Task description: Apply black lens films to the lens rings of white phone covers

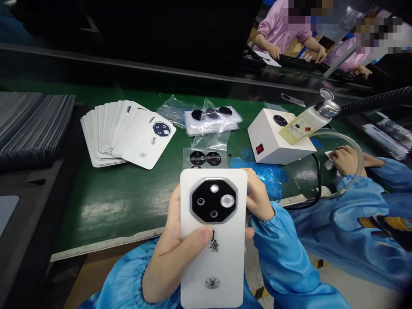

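Note:
A white phone back cover [227, 262] faces me upright, close to the camera, with an octagonal black lens plate [214, 201], dark lettering and an oval emblem. My left hand [180, 249] is closed round it, thumb pressed on its front below the lens plate and a fingertip showing past the right edge. My right hand [259, 195] is at the cover's upper right edge; its fingers are mostly hidden behind the cover. Just beyond lies a clear sheet of black octagonal lens stickers [206, 158], partly covered by the phone back cover.
Fanned white covers [128, 137] lie left; dark stacked trays [35, 124] stand farther left. Bagged lens sheets [212, 122] lie at the back. A white switch box [273, 139], pump bottle [305, 122] and blue film [270, 178] are right. A co-worker's hand [346, 161] rests at far right.

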`<state>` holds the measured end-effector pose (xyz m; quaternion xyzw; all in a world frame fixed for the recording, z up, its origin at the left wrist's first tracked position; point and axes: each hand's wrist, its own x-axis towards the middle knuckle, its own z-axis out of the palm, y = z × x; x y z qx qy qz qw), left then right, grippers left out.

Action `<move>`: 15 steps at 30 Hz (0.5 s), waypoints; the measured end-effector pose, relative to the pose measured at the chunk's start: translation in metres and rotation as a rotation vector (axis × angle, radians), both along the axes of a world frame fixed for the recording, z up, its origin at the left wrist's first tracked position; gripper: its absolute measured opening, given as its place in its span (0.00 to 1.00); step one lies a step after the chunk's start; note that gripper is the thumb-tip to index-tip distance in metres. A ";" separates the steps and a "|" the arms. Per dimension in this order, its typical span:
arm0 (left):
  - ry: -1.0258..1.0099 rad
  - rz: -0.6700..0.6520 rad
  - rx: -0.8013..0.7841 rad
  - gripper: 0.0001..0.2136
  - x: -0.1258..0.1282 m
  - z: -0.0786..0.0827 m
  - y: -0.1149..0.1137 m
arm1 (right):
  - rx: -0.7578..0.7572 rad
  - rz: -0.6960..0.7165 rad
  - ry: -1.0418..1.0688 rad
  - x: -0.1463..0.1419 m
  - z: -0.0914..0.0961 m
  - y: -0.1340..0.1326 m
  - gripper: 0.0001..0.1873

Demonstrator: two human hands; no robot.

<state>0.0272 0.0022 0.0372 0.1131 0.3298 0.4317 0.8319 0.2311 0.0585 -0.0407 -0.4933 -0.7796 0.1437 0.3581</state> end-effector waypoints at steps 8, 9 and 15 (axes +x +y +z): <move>0.195 0.205 0.098 0.42 0.009 -0.008 0.010 | 0.018 0.078 0.389 -0.017 0.041 -0.034 0.07; 0.205 0.230 0.113 0.41 0.010 -0.009 0.011 | 0.011 0.086 0.412 -0.020 0.046 -0.037 0.08; 0.348 0.285 0.119 0.44 0.011 -0.019 0.010 | 0.028 0.050 0.393 -0.028 0.056 -0.040 0.11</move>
